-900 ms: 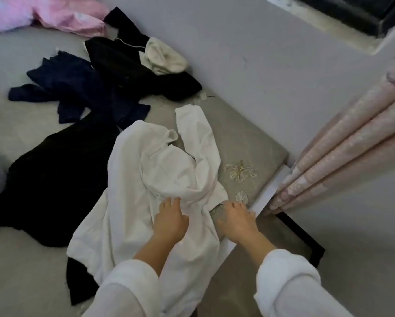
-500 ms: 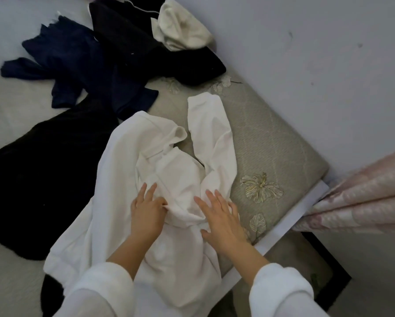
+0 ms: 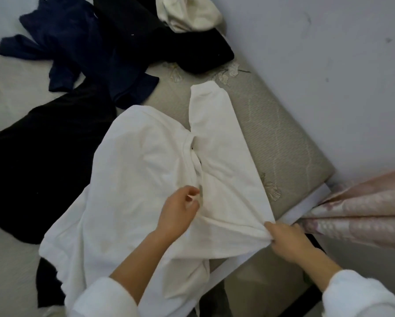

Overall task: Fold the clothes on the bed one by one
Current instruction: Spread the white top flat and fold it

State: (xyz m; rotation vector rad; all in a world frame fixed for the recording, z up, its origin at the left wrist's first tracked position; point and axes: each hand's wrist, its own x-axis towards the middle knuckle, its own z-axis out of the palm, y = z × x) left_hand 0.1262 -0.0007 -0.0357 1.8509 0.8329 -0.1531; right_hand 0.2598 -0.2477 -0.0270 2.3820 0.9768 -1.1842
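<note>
View from above, at the corner of a bed: a white long-sleeved cotton top (image 3: pixel 146 179) lies spread and rumpled across a grey quilted mattress (image 3: pixel 278 133), its lower part hanging past the mattress edge; one sleeve (image 3: pixel 210 106) points away towards the wall.

The left hand (image 3: pixel 178 213) rests mid-garment, fingers curled, apparently pinching a ridge of cloth; the right hand (image 3: pixel 288 236) pinches the top's side edge just at the mattress edge, drawing it taut.

Likely trouble: the pull runs towards the drop, so the top could slide off the bed; the twisted bunch at its centre may get folded in as a crease; a large black garment (image 3: pixel 43 152) lies partly beneath the top and could drag along with it.
</note>
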